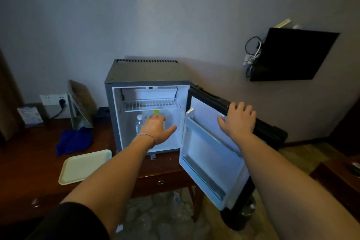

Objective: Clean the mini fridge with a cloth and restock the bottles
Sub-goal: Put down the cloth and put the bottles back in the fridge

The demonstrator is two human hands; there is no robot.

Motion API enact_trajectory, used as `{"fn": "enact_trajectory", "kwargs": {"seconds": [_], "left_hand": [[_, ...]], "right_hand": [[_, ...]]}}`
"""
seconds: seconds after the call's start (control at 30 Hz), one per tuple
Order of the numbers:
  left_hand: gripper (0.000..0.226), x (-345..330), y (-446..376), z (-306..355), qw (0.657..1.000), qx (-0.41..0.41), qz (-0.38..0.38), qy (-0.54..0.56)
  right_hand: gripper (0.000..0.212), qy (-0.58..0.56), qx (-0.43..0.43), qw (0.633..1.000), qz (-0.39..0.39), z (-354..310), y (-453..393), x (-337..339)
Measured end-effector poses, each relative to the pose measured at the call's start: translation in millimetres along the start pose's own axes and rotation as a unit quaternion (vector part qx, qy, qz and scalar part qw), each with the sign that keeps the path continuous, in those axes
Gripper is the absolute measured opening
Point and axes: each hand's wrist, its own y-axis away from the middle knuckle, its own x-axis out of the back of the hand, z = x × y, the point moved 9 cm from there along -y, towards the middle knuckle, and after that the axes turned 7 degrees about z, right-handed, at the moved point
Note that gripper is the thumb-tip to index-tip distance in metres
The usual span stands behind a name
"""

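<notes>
The mini fridge [148, 76] stands on the wooden surface [29, 171] with its door [210, 142] swung wide to the right. The left hand [155, 128] reaches into the lower compartment under the wire shelf [151, 104], fingers curled round a clear bottle with a yellow-green cap [156, 112]; how firm that grip is cannot be told, since the hand hides most of the bottle. A second bottle with a white cap [139, 121] stands just beside it, to the left. The right hand [238, 119] lies flat over the door's top edge with fingers spread, holding nothing, only steadying. The blue cloth [75, 140] lies bunched on the surface left of the fridge, near a pale tray [83, 165]. The bottles are probably thin plastic, light to moderate in weight, slick if cold and damp, and squashable mid-body; taking hold low on the shoulder or round the middle with a full wrap seems safest. The cloth is soft and limp, fit to be gathered anywhere
</notes>
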Motion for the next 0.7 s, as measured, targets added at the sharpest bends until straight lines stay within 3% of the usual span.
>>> {"fn": "enact_trajectory", "kwargs": {"seconds": [0.2, 0.43, 0.7], "left_hand": [[0.067, 9, 18, 38, 1.000, 0.015, 0.014, -0.009], [0.061, 51, 20, 51, 0.990, 0.086, 0.076, 0.080], [0.060, 116, 20, 43, 0.985, 0.100, 0.133, 0.047]], "right_hand": [[0.083, 0.005, 0.073, 0.993, -0.098, 8, 14, -4], [0.081, -0.150, 0.108, 0.972, -0.148, -6, 25, 20], [0.064, -0.342, 0.141, 0.918, -0.143, -58, 47, 44]]}}
